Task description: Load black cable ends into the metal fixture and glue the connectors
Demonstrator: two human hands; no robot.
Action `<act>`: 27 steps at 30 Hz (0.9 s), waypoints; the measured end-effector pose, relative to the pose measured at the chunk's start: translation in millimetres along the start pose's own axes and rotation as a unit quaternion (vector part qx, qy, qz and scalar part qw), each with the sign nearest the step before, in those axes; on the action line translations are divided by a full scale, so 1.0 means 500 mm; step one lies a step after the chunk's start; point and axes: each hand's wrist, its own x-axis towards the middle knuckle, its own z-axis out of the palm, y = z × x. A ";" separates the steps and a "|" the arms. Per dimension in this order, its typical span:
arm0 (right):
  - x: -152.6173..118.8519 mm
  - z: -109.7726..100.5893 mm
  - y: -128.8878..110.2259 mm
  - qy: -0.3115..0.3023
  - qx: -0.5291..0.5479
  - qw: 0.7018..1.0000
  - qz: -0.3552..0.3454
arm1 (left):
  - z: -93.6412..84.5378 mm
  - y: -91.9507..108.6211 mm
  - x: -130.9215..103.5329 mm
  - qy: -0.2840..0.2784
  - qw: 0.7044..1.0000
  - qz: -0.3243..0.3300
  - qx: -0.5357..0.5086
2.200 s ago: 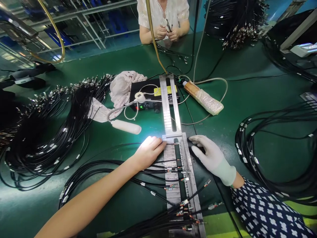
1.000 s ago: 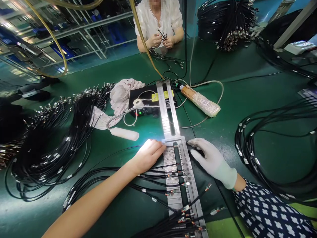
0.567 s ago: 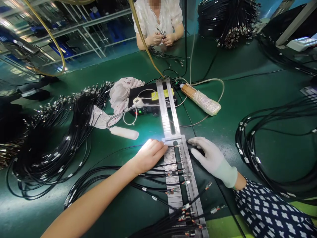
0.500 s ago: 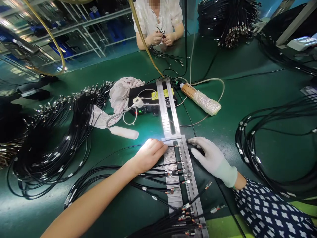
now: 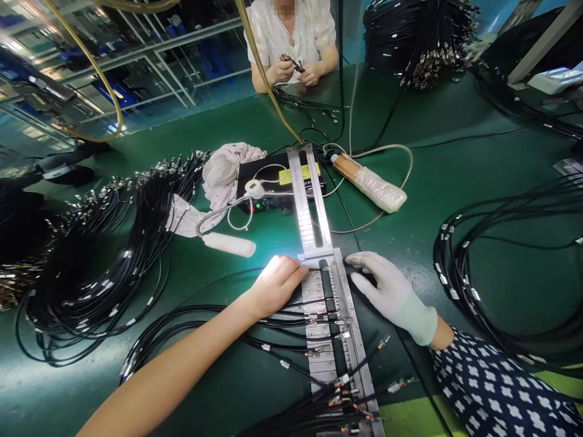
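Note:
My bare left hand is closed in a pinch on a thin black cable, at the left edge of a slotted metal fixture. That cable's small metal end lies across the fixture's slot. My right hand, in a white glove, rests on the table just right of the fixture, its fingers slightly curled and apart, holding nothing. Below my left hand several black cables with metal connectors lie across the fixture. A bright light glows beside my left hand.
A black control box stands under the fixture's far end, beside a crumpled cloth. A white-wrapped handle and a plastic-wrapped tool lie nearby. Cable bundles lie left, cable coils right. Across the table a person holds cables.
Both my hands stay almost still. Across the table, the other person's hands have shifted the cables they hold slightly.

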 end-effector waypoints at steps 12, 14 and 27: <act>0.000 -0.003 -0.005 -0.004 -0.006 1.000 0.008 | 0.022 0.012 -0.013 0.002 0.986 -0.121 -0.113; -0.001 -0.004 -0.005 -0.007 -0.006 1.000 0.013 | 0.012 0.012 -0.021 -0.024 0.982 -0.134 -0.135; 0.038 0.031 -0.026 0.000 -0.085 0.996 -0.017 | -0.030 0.059 -0.044 -0.127 0.972 -0.192 -0.036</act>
